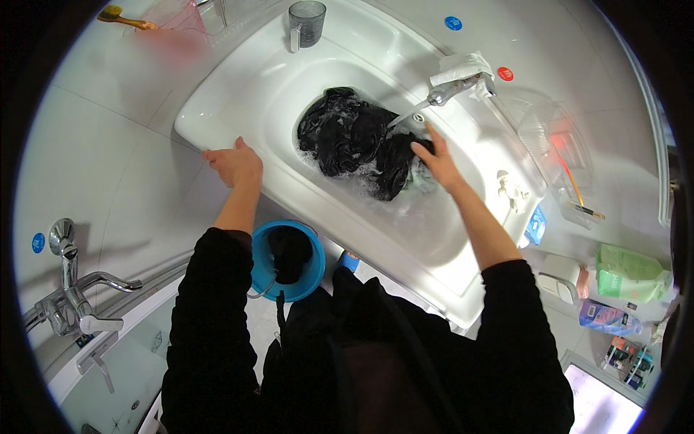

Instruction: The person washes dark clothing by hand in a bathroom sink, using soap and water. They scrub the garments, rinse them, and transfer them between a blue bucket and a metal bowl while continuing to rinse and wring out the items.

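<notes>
A soaked black cloth (347, 135) lies bunched in the foamy water of the white washbasin (379, 228). My right hand (440, 163) is at the cloth's right end, thumb and forefinger spread apart against it; the other fingers are mostly hidden. Water runs from the chrome faucet (455, 89) onto the cloth, just left of that hand. At the basin's left front edge, my left hand (236, 164) rests against the rim with thumb and fingers apart and no cloth in it. Below that edge stands a blue bucket (316, 271) with dark cloth (290, 252) inside.
A grey ribbed cup (307, 24) stands on the basin's back left ledge. White tissue (461, 68) drapes over the faucet's base. A clear plastic tray (569, 163) and a green package (631, 274) are at the right. Another chrome mixer tap (73, 293) juts from the left wall.
</notes>
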Available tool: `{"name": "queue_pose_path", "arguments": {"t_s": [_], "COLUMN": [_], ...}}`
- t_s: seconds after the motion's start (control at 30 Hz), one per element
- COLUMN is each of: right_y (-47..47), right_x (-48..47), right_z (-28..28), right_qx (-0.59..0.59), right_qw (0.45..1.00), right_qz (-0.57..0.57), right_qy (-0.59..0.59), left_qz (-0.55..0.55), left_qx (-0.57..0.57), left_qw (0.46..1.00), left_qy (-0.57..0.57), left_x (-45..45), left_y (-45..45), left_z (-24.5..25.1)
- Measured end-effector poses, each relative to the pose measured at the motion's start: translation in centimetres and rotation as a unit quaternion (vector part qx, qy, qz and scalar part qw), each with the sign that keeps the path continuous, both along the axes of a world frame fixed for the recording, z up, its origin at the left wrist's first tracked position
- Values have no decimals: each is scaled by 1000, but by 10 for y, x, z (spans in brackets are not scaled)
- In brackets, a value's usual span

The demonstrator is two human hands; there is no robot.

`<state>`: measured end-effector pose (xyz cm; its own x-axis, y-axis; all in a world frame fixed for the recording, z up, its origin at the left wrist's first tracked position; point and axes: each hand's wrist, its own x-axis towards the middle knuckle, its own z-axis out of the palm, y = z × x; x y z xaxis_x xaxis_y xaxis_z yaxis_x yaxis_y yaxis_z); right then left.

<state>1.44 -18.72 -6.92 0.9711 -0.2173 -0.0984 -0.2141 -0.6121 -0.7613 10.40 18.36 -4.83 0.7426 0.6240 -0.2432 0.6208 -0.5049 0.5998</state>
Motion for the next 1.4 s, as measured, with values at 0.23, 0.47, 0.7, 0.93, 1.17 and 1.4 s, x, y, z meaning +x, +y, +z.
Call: {"name": "queue_pose_path", "arguments": {"t_s": [0.23, 0.47, 0.7, 0.93, 1.17, 1.4], "right_y": [117, 123, 91, 105, 79, 45], "right_x": [28, 67, 102, 63, -9, -23], "right_z": [-30, -59, -81, 18, 81, 55], "right_qx": [-370, -493, -269, 99, -221, -327], "right_qw": [921, 851, 947, 995, 942, 901], "right_qz": [56, 157, 53, 25, 242, 284], "right_qy": [108, 85, -165, -16, -73, -20], "left_qz": [-4, -11, -11, 9, 1, 3], "left_qx": [24, 92, 42, 30, 26, 16], "left_qw": [999, 993, 998, 999, 1000, 1000], "left_qy": [-35, -73, -38, -10, 5, 13], "left_x": [0, -4, -4, -2, 0, 0], "left_y": [7, 13, 0, 0, 0, 4], "left_z": [-10, -23, 3, 2, -3, 0]}}
